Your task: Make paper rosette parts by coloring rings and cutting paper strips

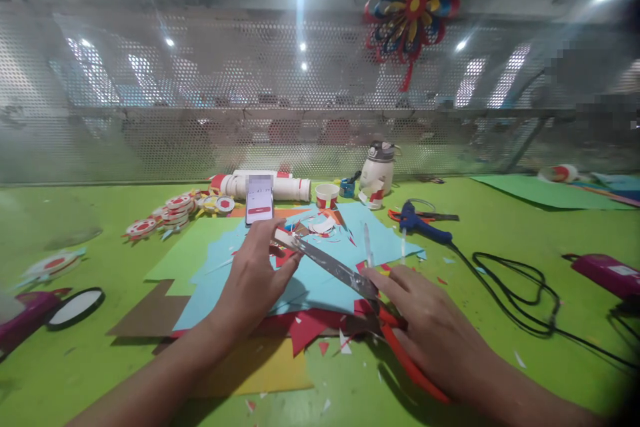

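Left hand (255, 267) above the paper at the middle of the worktop (500, 233): thumb and fingers nearly closed, pinching a small white piece (285, 237). Right hand (425, 313), nearer and to the right, curled around the red-orange handles of the scissors (340, 270). Their long blade, smeared with something pale, slants far and left; its tip reaches the white piece (from where I stand, I can't tell whether it bites).

Beneath both: overlapping blue sheets (205, 300), with brown paper (153, 313) showing at left and yellow paper (270, 367) at the near side. Red and white scraps lie scattered nearby.

Far side of the paper: phone (259, 207), screen lit, propped upright before white tubes (293, 189); right of it a red-and-white cup (327, 196), then a dark-lidded jug (376, 170). Stacked red-and-white discs (177, 210) at far left. Blue glue gun (425, 227) lies to the right, its black cable looping nearer. Petalled ornament (414, 7) hangs overhead, right of centre.
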Available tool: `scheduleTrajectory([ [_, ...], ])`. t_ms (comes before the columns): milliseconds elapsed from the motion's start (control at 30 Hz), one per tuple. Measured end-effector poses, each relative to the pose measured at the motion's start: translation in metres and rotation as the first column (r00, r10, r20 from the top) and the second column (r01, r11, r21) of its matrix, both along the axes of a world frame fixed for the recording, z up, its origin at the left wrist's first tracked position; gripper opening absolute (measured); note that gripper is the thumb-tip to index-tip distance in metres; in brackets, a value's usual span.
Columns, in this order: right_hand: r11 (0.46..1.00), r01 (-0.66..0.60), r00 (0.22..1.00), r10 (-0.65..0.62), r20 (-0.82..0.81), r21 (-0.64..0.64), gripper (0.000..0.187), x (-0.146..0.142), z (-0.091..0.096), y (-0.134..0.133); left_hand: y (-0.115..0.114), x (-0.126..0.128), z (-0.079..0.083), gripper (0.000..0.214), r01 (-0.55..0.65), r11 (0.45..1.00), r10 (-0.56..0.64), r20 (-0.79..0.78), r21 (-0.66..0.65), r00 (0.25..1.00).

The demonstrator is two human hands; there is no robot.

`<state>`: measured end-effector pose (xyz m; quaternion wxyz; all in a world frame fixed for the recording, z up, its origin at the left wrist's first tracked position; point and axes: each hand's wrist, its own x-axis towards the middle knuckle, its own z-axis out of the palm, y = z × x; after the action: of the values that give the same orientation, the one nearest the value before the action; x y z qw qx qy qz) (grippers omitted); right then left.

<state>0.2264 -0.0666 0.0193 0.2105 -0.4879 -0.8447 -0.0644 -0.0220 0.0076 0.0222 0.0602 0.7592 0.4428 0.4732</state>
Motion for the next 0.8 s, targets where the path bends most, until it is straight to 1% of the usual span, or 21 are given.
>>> scheduleTrajectory([
  [200, 1.0, 0.0, 1.0, 0.0, 0.006, -0.004, 0.046, -0.0018, -0.0029, 0.0012, 0.0005, 0.0003, -0.0008, 0.037, -0.029, 0.999, 0.029, 0.007, 0.017, 1.0],
  [367, 1.0, -0.006, 1.0, 0.006, -0.006, -0.026, 0.047, -0.0018, -0.0016, -0.0014, 0.0008, -0.0007, -0.0036, 0.037, -0.011, 0.999, 0.011, 0.006, 0.037, 1.0],
  [600, 0.998, -0.024, 1.0, 0.024, 0.004, -0.062, 0.042, 0.0024, 0.004, -0.0003, -0.0006, -0.0025, -0.0014, 0.046, -0.01, 0.996, 0.017, -0.085, 0.09, 0.996],
  [800, 0.998, -0.016, 1.0, 0.017, 0.017, -0.065, 0.047, 0.0075, 0.0022, 0.0008, -0.0035, -0.0026, 0.0017, 0.054, 0.003, 0.99, 0.012, -0.107, 0.139, 0.994],
])
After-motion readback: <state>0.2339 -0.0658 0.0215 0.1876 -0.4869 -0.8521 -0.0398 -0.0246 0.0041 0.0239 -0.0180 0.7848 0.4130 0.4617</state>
